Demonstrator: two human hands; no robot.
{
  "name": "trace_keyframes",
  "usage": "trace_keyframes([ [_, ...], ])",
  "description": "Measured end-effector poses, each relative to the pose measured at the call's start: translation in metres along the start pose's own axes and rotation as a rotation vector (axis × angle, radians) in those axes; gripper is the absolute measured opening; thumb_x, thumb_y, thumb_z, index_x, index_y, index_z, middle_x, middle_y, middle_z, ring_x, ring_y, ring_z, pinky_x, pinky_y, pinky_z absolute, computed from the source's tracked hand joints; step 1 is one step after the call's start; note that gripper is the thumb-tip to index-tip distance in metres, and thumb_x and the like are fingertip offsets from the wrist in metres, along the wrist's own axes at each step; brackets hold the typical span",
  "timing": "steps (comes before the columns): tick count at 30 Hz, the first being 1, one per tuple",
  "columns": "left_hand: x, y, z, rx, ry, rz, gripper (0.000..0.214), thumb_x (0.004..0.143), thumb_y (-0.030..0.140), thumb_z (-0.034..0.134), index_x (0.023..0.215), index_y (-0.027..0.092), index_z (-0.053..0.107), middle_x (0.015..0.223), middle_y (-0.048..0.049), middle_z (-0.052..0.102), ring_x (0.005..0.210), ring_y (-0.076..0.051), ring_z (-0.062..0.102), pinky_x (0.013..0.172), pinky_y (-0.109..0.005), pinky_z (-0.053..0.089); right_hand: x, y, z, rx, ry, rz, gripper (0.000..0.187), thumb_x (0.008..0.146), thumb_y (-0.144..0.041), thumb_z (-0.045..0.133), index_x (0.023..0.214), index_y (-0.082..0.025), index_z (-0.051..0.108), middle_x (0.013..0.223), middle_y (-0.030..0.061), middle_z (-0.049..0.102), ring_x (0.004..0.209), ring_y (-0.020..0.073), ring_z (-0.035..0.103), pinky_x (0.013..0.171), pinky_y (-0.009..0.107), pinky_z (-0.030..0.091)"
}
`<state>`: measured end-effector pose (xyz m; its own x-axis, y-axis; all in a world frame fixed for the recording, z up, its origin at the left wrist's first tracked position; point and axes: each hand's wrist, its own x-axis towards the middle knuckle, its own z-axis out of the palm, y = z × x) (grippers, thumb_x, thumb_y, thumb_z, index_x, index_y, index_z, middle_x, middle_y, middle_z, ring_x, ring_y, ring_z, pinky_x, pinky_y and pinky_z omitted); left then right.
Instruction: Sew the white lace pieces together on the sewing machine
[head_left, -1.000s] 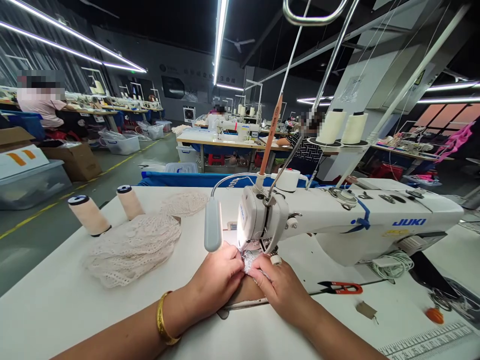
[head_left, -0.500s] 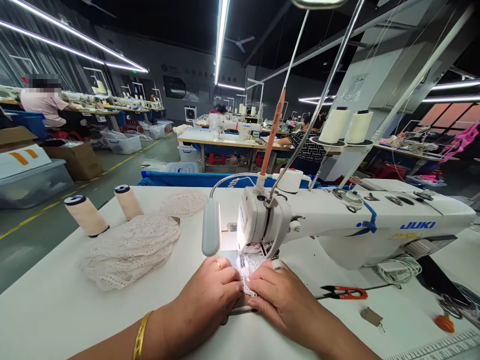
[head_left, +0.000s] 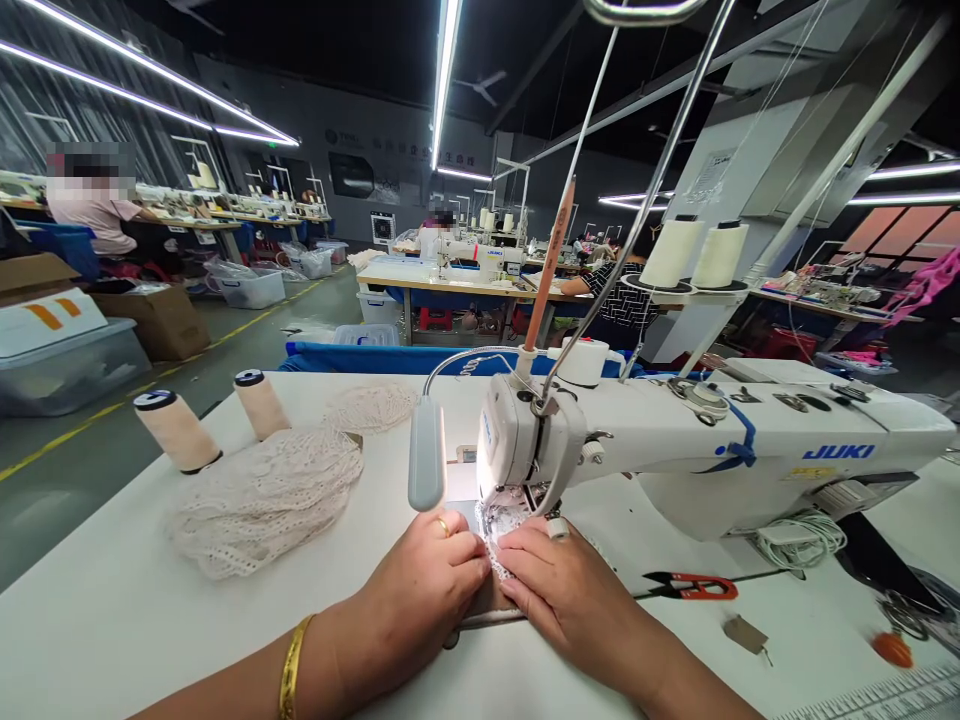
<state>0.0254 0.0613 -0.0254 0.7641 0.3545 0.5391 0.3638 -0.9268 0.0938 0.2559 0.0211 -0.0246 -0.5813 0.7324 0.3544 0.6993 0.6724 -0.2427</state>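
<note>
1. White lace (head_left: 508,520) lies beneath the head of the sewing machine (head_left: 645,425), partly covered from view.
2. Left hand (head_left: 416,590) curls at its left edge, thumb hidden; right hand (head_left: 566,590) rests on its right side. I cannot tell whether either pinches or merely presses.
3. Glare beside the lamp (head_left: 427,455) washes out detail there.
4. Farther out, an orange item (head_left: 892,650) is blurred; the ruler (head_left: 885,697) is cut off at lower right.

The person's left hand (head_left: 427,595) and right hand (head_left: 574,600) hold white eyelet lace (head_left: 502,520) beneath the JUKI sewing machine's (head_left: 637,430) head.
</note>
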Motion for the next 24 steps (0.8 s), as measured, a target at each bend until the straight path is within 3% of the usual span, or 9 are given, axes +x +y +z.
trace_keyframes([
  [9,0.002,-0.006,0.002,0.038,0.002,-0.018,0.026,0.1,0.005,0.047,0.093,0.019,0.068,0.086,-0.0063,0.074,0.081,-0.023,0.06,0.077,-0.04,0.047,0.002,0.003,0.003,-0.032,0.006,0.032,0.022,0.108,-0.018,0.046,0.096,-0.022,0.063,0.098,0.007,0.073,0.092,0.0259,0.064,0.081,0.041,0.054],
  [18,0.003,-0.015,0.005,0.043,-0.023,-0.089,0.031,0.105,0.011,0.047,0.082,0.018,0.067,0.084,-0.0056,0.074,0.082,-0.024,0.063,0.077,-0.039,0.05,0.006,0.008,0.006,-0.061,-0.016,0.182,0.022,0.107,-0.024,0.05,0.114,-0.022,0.071,0.122,0.013,0.072,0.11,0.0333,0.065,0.093,0.051,0.057],
  [24,0.013,-0.035,0.004,-0.082,-0.042,-0.353,0.021,0.095,0.01,0.05,0.099,0.021,0.068,0.093,-0.004,0.07,0.086,-0.022,0.064,0.079,-0.035,0.055,0.004,0.01,0.008,-0.047,0.042,0.156,0.027,0.106,-0.024,0.051,0.124,-0.022,0.072,0.124,0.0128,0.073,0.11,0.034,0.066,0.093,0.052,0.059],
])
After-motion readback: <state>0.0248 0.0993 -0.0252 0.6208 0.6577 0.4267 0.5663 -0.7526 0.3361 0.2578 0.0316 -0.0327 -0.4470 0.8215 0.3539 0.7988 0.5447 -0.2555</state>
